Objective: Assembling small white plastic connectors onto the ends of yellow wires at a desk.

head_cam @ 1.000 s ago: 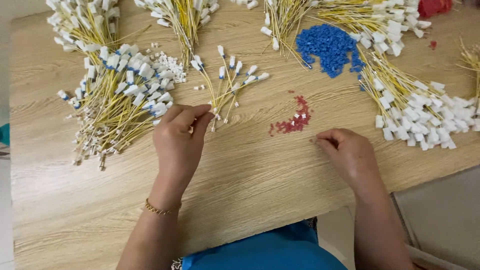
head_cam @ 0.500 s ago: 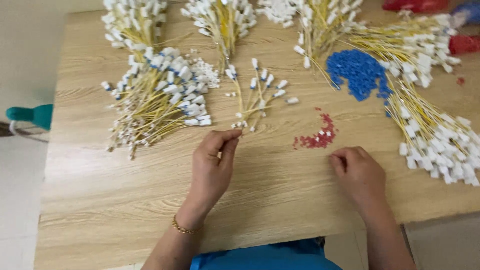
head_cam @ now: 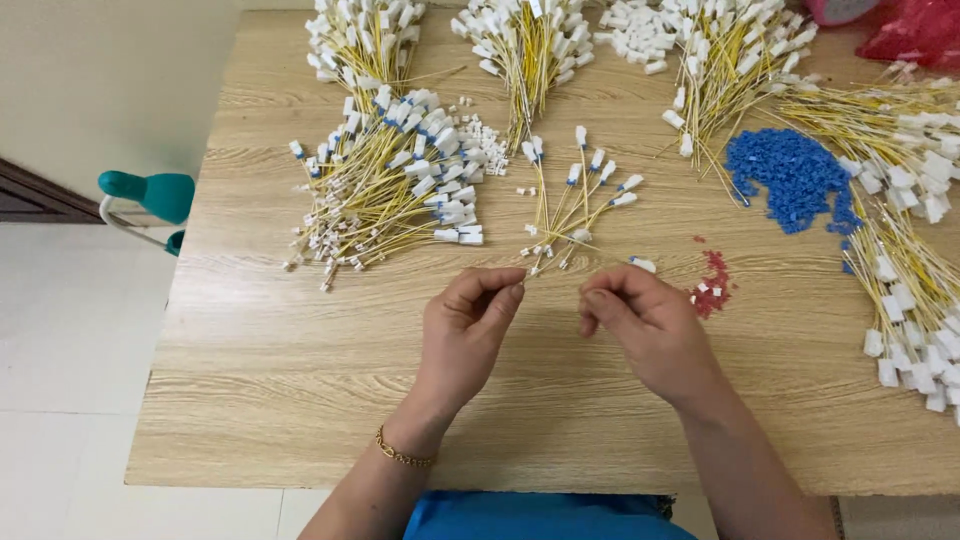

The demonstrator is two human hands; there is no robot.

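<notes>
We pinch one thin yellow wire [head_cam: 552, 262] between the fingers of our left hand [head_cam: 465, 330] and right hand [head_cam: 645, 325] over the surface [head_cam: 300, 360], while a finished blue-capped bundle [head_cam: 400, 190] lies left and many white-ended wires [head_cam: 900, 270] seemingly wait.
</notes>
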